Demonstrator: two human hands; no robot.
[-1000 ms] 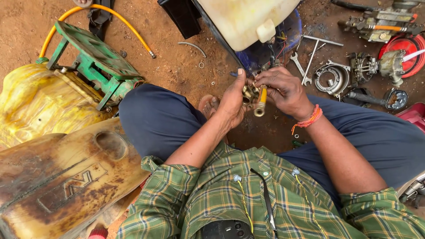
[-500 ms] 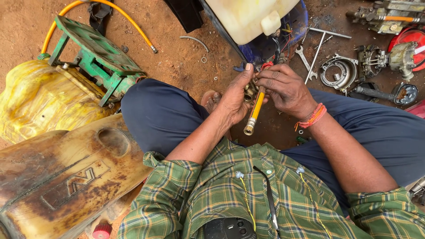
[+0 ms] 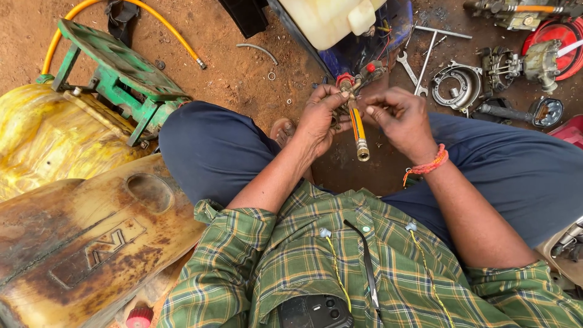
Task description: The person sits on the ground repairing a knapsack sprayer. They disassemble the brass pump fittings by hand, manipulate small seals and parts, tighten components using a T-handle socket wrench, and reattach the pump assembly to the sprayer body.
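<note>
My left hand (image 3: 319, 118) grips a brass valve fitting (image 3: 351, 82) with red knobs. A short yellow hose stub (image 3: 359, 130) with a metal end hangs down from the fitting between my hands. My right hand (image 3: 398, 115) is at the fitting's right side, fingers pinched on it just above the hose. Both hands are raised above my lap, between my knees in dark blue trousers. What my palms cover of the fitting is hidden.
A green metal frame (image 3: 118, 73) and yellow tank (image 3: 54, 136) lie at left, a rusty tank (image 3: 79, 243) lower left. A white tank on a blue base (image 3: 331, 21) stands ahead. A yellow hose (image 3: 164, 24), spanners (image 3: 410, 67) and engine parts (image 3: 516, 67) lie on the dirt.
The fitting with its yellow hose stub has risen and turned more upright. My hands have shifted on it, the right hand now pinching its side.
</note>
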